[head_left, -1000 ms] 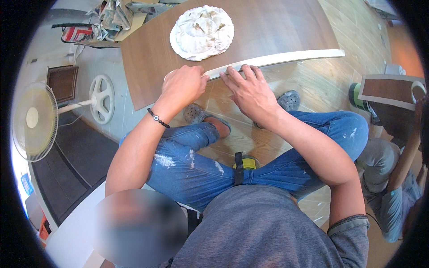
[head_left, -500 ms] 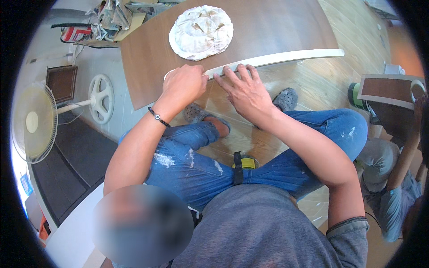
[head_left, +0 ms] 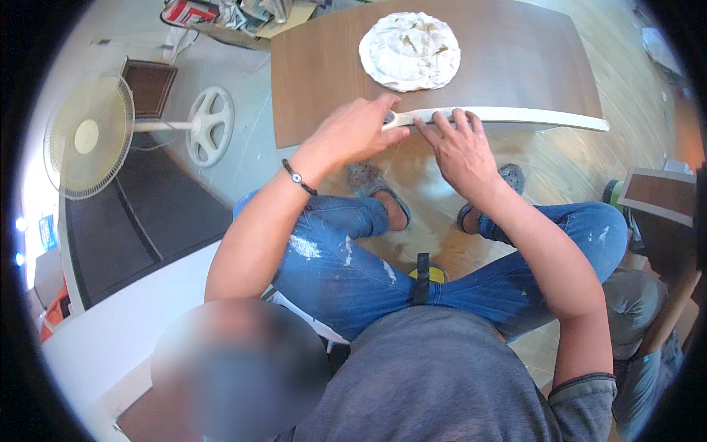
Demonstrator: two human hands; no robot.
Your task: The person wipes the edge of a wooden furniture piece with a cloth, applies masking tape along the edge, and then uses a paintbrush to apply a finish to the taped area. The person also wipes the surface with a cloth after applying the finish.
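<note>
A brown panel [head_left: 324, 66] with a white strip [head_left: 530, 116] along its near edge lies in front of me. My left hand [head_left: 361, 129], with a dark bead bracelet on the wrist, grips what looks like a roll of white tape [head_left: 390, 119] at that edge. Its thumb and a finger stand either side of the roll; the palm side is hidden. My right hand [head_left: 465, 151] rests its spread fingertips on the white strip just to the right. A crumpled white cloth pad [head_left: 409, 51] with brown stains sits on the panel, beyond both hands.
A white standing fan [head_left: 86, 136] with a wheel-shaped base [head_left: 208, 127] is at the left. Papers in a box [head_left: 243, 33] stand at the far left. At the right, another person's arm [head_left: 666, 317] is beside a brown panel with a pale border [head_left: 659, 195].
The view has swung left, so everything appears farther right. My left hand has turned from a closed fist along the edge to a looser grip showing the roll. My right fingers stay on the strip.
</note>
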